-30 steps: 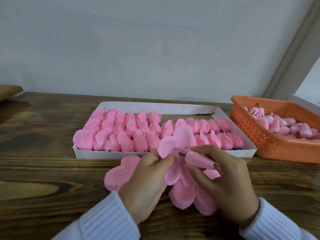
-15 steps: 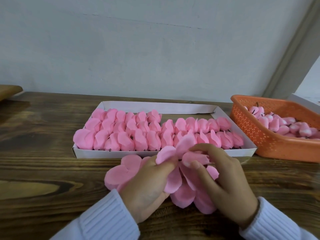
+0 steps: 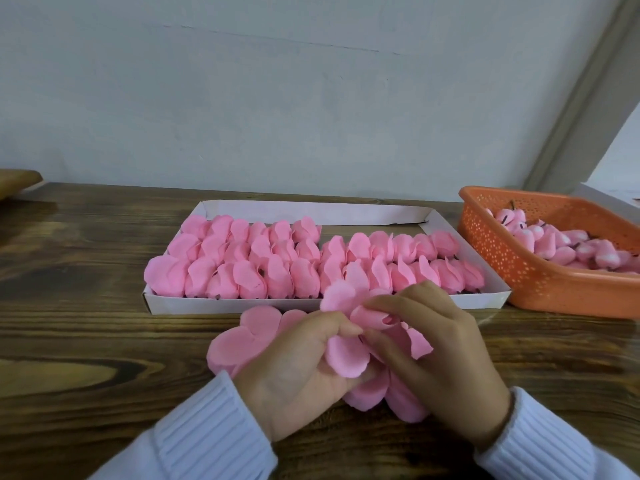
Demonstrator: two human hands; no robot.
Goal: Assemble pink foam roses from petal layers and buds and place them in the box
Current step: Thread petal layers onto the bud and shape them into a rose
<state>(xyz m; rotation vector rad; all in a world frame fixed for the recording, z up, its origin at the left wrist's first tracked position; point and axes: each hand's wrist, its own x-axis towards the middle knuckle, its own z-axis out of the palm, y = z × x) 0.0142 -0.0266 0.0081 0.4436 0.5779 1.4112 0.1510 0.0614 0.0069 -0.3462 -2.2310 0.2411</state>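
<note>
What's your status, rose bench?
Left hand pinches pink foam petal layer; right hand holds rolled pink foam bud on it. White cardboard box beyond, partly filled. Nothing between.

Our left hand [image 3: 298, 372], palm turned up, pinches the petal layer [image 3: 346, 355] with curled thumb and fingers; our right hand [image 3: 440, 355] arches over, fingertips pinching the bud [image 3: 372, 317].
</note>
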